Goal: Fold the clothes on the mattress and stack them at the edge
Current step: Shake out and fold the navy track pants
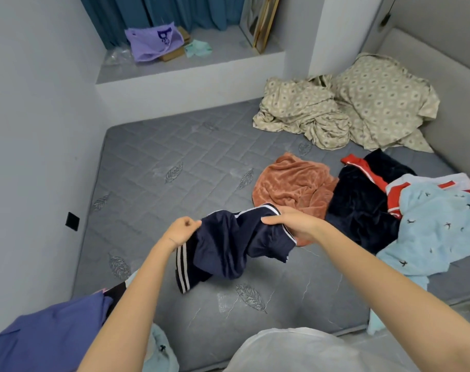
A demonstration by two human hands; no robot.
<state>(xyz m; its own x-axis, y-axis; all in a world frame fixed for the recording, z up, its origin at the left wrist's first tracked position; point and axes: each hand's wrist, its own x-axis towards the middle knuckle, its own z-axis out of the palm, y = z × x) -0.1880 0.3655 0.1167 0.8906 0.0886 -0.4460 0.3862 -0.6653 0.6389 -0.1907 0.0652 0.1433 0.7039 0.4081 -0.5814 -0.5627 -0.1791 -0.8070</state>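
Hanging from seemingly pinching fingers: shorts.

Soft even light, wide-angle edge warp

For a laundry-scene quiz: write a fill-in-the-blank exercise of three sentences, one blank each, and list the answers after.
1. The navy shorts are held over the mattress by ____ hands, the left hand and the right hand.
2. The stripes along the shorts are ____.
3. Small dark birds are printed on the light ____ garment at the right.
Missing words: both; white; blue.
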